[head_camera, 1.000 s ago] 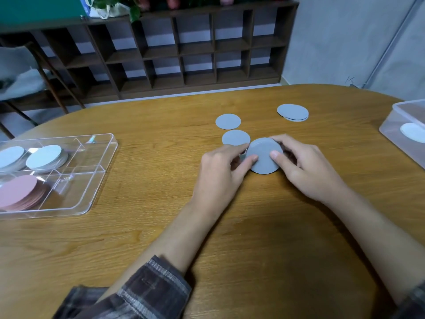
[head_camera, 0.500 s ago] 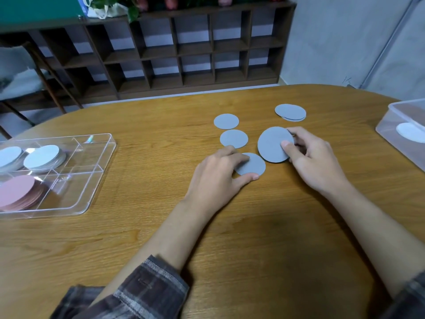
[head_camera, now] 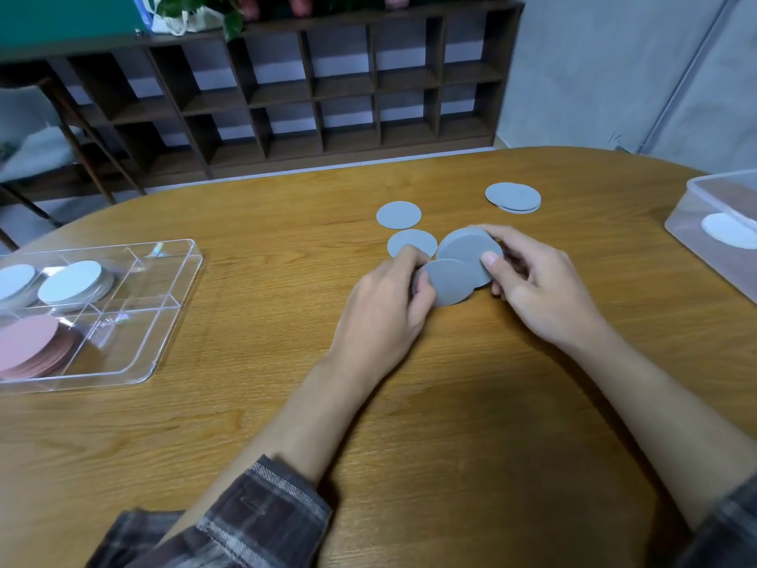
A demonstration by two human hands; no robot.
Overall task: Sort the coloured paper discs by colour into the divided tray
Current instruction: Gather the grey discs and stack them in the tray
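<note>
My left hand point(head_camera: 385, 305) pinches a grey disc point(head_camera: 448, 282) lifted off the table. My right hand point(head_camera: 532, 284) grips a small stack of grey discs point(head_camera: 467, 250), its thumb on top, and the left hand's disc overlaps that stack's near edge. Two single grey discs point(head_camera: 398, 215) point(head_camera: 409, 241) lie just beyond my left hand, and a short pile of grey discs point(head_camera: 513, 197) lies further back right. The clear divided tray point(head_camera: 172, 305) sits at the left, holding white discs point(head_camera: 70, 282) in a back compartment and pink discs point(head_camera: 28, 346) in a front one.
A clear plastic box point(head_camera: 696, 207) with a white disc point(head_camera: 727, 230) inside stands at the table's right edge. A dark wooden shelf unit point(head_camera: 327, 96) runs along the wall behind the table, and a chair point(head_camera: 49, 129) stands at the left.
My left hand has lifted the grey disc it was pressing on the table. My right hand has brought its stack back toward the left hand, so the two now overlap.
</note>
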